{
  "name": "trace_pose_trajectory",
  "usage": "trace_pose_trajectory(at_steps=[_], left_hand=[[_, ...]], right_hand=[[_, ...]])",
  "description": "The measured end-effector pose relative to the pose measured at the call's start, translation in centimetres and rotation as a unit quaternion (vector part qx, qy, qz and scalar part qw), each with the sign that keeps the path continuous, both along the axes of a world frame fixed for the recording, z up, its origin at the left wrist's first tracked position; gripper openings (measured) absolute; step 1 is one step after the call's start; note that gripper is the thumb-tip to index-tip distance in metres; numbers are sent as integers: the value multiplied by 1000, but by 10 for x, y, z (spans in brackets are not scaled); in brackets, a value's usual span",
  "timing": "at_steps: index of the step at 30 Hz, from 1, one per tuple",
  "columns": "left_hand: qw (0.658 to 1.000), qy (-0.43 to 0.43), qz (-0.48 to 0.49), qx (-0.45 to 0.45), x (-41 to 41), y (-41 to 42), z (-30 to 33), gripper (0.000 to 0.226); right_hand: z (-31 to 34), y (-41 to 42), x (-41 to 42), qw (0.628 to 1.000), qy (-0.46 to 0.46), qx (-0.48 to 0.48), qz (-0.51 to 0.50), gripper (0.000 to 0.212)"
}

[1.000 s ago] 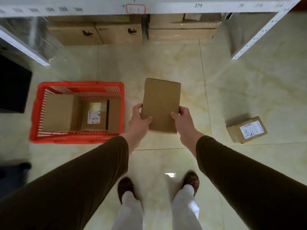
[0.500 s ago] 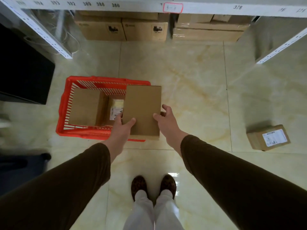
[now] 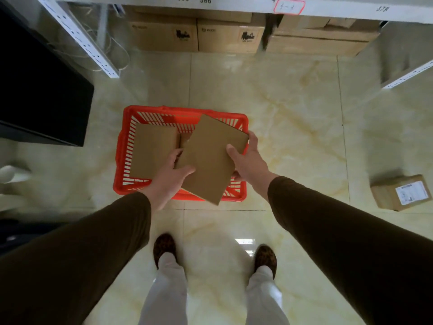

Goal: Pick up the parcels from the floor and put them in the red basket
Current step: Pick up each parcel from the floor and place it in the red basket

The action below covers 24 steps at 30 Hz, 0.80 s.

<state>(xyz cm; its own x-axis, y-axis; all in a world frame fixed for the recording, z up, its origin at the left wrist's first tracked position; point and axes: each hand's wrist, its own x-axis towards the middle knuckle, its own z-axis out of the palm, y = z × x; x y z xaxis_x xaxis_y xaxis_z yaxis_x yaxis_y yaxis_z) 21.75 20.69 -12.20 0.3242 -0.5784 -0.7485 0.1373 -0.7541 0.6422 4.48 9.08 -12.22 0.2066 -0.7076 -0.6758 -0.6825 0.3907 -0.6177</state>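
Note:
A flat brown cardboard parcel (image 3: 210, 158) hangs tilted above the right half of the red basket (image 3: 120, 151). My left hand (image 3: 167, 178) grips its near left edge and my right hand (image 3: 248, 160) grips its right edge. Inside the basket a plain brown box (image 3: 153, 152) lies on the left; anything under the held parcel is hidden. One more parcel with a white label (image 3: 401, 192) lies on the floor at the far right.
White metal shelving (image 3: 77, 36) stands ahead, with large cardboard boxes (image 3: 196, 34) on the floor beneath it. A black cabinet (image 3: 39, 90) is at the left. My feet (image 3: 164, 248) stand on the glossy tiles just behind the basket.
The held parcel moved left from open floor to above the basket and turned clockwise. The view shifted left, so the basket now sits in the centre.

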Motion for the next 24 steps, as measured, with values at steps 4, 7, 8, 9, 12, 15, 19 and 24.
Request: trace_pose_trajectory(at_steps=[4, 7, 8, 9, 12, 15, 19, 24], left_hand=[[999, -22, -40, -16, 38, -5, 3, 42], [993, -91, -74, -17, 67, -20, 2, 34], [989, -114, -95, -14, 74, -25, -1, 36], [986, -124, -111, -16, 80, -31, -3, 40], [986, -112, -119, -36, 85, -50, -7, 48], [978, -129, -150, -59, 82, -71, -10, 66], [970, -127, -201, -48, 76, -93, -20, 90], [942, -129, -304, -61, 68, -115, -35, 81]], right_hand=[[0, 19, 18, 993, -8, -3, -119, 46], [-7, 34, 23, 975, -34, 2, -222, 36], [-11, 38, 23, 968, -47, 7, -248, 35], [-15, 42, 24, 961, -59, 15, -268, 37], [-27, 53, 26, 953, -74, 23, -293, 52], [-37, 65, 28, 956, -68, 24, -283, 59], [-52, 77, 32, 940, -78, 74, -324, 60], [-73, 80, 42, 916, -99, 91, -378, 74]])
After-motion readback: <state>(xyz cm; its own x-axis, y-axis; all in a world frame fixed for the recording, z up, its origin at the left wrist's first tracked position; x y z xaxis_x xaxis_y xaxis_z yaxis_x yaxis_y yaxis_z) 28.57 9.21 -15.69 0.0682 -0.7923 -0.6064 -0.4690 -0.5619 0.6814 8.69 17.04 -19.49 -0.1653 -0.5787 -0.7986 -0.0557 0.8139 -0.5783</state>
